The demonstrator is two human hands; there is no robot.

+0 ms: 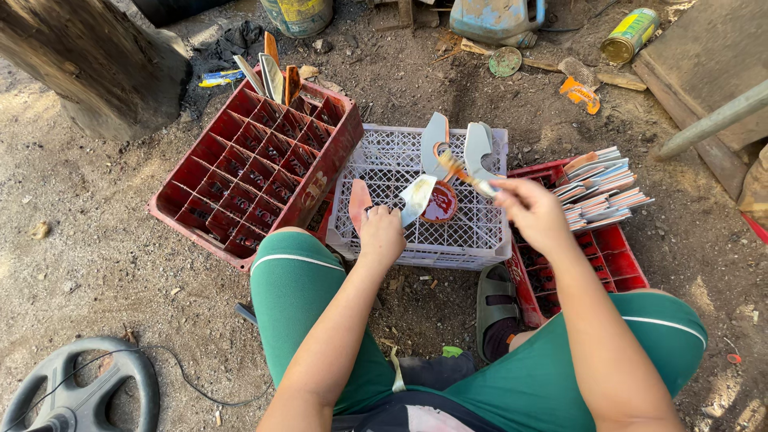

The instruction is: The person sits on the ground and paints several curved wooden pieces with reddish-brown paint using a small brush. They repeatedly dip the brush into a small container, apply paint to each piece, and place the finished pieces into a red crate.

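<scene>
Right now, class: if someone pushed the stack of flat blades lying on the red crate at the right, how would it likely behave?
The stack of flat blades would probably slide apart, since the pieces lie fanned and loosely overlapped. Each looks thin and stiff, so likely rigid rather than floppy. Resting on the open red crate, some might drop into its compartments.

Cylindrical green-and-yellow labelled can (630,35) lying at top right; orange wrapper (580,94) just below it; yellow-labelled bucket (298,14) at top centre
</scene>
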